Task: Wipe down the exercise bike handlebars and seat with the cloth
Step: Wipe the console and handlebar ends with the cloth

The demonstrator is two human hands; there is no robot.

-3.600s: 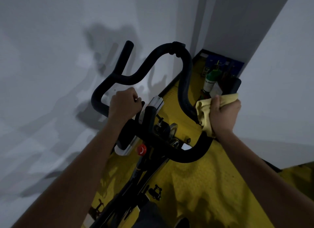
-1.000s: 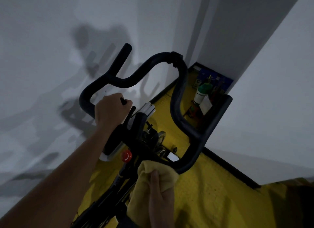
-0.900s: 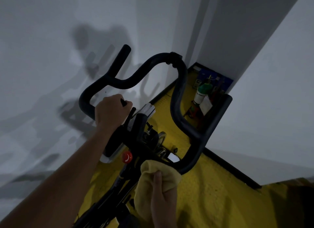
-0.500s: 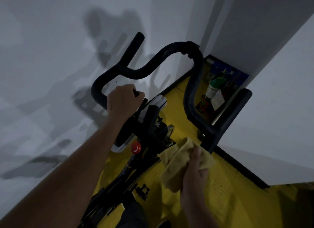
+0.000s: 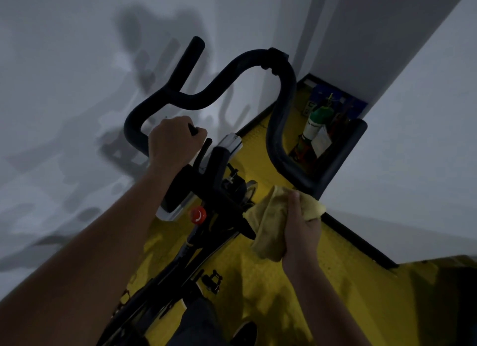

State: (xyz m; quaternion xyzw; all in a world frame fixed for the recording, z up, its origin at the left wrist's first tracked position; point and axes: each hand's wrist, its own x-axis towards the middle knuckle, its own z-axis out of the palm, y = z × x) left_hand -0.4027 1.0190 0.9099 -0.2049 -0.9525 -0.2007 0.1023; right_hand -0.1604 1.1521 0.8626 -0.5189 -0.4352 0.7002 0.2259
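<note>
A person's right hand (image 5: 302, 232) grips a bunched yellow cloth (image 5: 273, 224), fingers curled round it, holding it against the lower right bend of the black handlebars (image 5: 281, 129) of an exercise bike (image 5: 219, 190). The left hand (image 5: 173, 139) is clenched round the left side of the same handlebars, near the centre post. Just below that hand sits a red knob (image 5: 198, 214) on the bike frame. The bike's seat cannot be seen. The bike stands on a yellow floor (image 5: 322, 289) between pale walls (image 5: 64, 61). Beyond the handlebars, in the far corner, a blue crate (image 5: 335, 100) holds a bottle with a green top (image 5: 318, 121) and other items too dark to make out
</note>
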